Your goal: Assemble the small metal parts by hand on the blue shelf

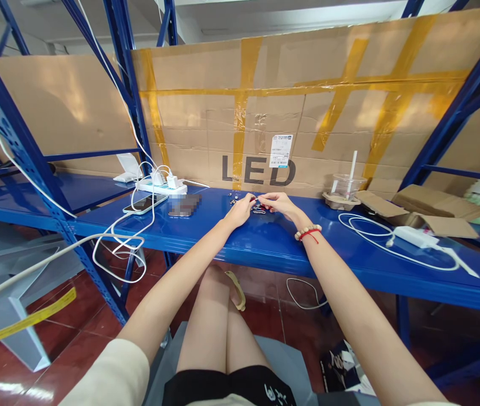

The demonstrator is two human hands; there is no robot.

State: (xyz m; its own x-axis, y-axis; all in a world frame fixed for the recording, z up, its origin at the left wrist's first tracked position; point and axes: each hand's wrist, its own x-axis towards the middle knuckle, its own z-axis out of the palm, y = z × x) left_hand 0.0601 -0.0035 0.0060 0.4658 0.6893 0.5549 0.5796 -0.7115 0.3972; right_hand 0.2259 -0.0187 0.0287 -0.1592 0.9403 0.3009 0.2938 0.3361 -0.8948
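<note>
My left hand and my right hand meet over the blue shelf top. The fingertips of both are pinched close together around something tiny and dark, too small to name. Just behind my left hand lie several small metallic-looking pieces. Below my fingers, between the hands, sits a little cluster of dark and reddish bits with a looped, shiny outline. A beaded bracelet with a red cord circles my right wrist.
To the left are a phone, a white power strip and tangled white cables. At right stand a plastic cup with a straw, an opened cardboard box and a white adapter. A taped cardboard panel rises behind.
</note>
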